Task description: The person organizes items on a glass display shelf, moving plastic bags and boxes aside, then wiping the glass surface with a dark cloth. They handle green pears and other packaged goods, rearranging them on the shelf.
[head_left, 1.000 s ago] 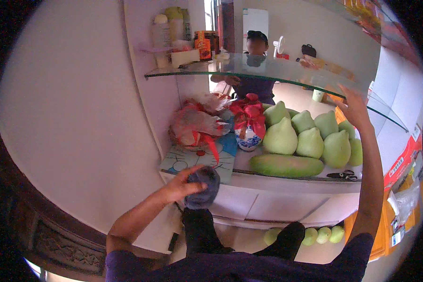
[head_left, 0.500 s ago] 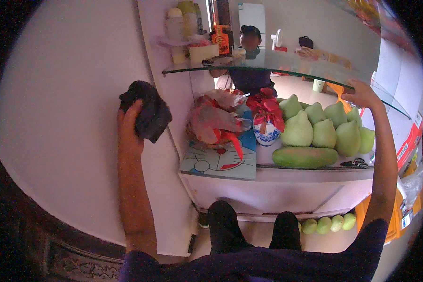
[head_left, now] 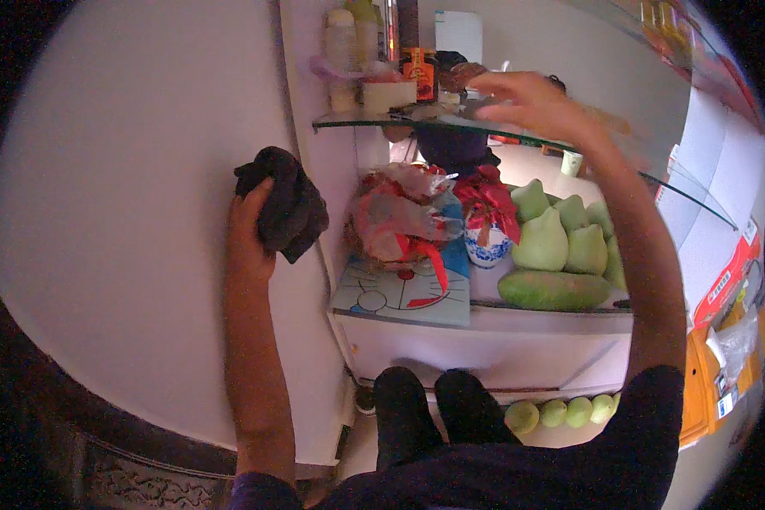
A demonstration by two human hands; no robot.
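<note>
A bunched dark cloth (head_left: 291, 208) is gripped in my left hand (head_left: 252, 223), beside the plain pale wall panel at the left. My right hand (head_left: 531, 104) reaches across above the glass shelf (head_left: 348, 125), its fingers stretched to the left, apart and slightly blurred, with nothing visible in them. Nearest its fingertips, on the shelf, are small items too blurred to name. Further left stand a dark jar with an orange label (head_left: 418, 75), a pale box (head_left: 389, 97) and several bottles (head_left: 342, 47).
Under the glass lie plastic bags with red ribbon (head_left: 399, 212), a blue-and-white pot wrapped in red (head_left: 487, 245), pear-shaped green fruits (head_left: 542, 242) and a long green gourd (head_left: 552, 291). A mirror backs the shelves. Round green fruits (head_left: 578, 413) line the floor below.
My right hand has let go of the glass shelf's right edge and moved left above the shelf. The left hand still holds the cloth. The view has shifted slightly.
</note>
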